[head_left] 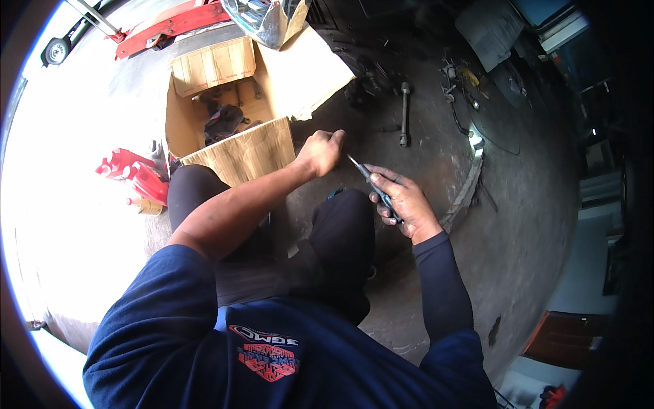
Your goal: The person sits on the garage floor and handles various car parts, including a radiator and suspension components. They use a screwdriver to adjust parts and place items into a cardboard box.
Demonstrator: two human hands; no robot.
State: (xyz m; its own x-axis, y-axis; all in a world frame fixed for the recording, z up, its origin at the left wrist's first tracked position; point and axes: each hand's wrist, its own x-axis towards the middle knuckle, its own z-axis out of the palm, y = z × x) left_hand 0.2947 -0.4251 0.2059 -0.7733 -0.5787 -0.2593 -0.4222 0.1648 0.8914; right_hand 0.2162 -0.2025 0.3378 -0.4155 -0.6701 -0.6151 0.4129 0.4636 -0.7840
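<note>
My right hand (pixel 402 201) is wrapped round a slim hand tool (pixel 373 180) with a dark bluish grip and a narrow pointed tip. The tip points up and to the left, towards my left hand (pixel 321 153). That hand is closed, with thumb and fingertips pressed together. Whatever may be pinched in it is too small or too hidden to name. A small gap separates the tool's tip from my left fingers. Just left of that hand stands an open cardboard box (pixel 238 151) with wrenches and dark pieces inside.
Red plastic bottles (pixel 144 178) stand at the left. A red floor jack (pixel 174 31) and a clear plastic bag (pixel 266 24) are at the back. A long metal wrench (pixel 405 114) lies on the dark floor (pixel 518 225), with cables (pixel 458 102) further right.
</note>
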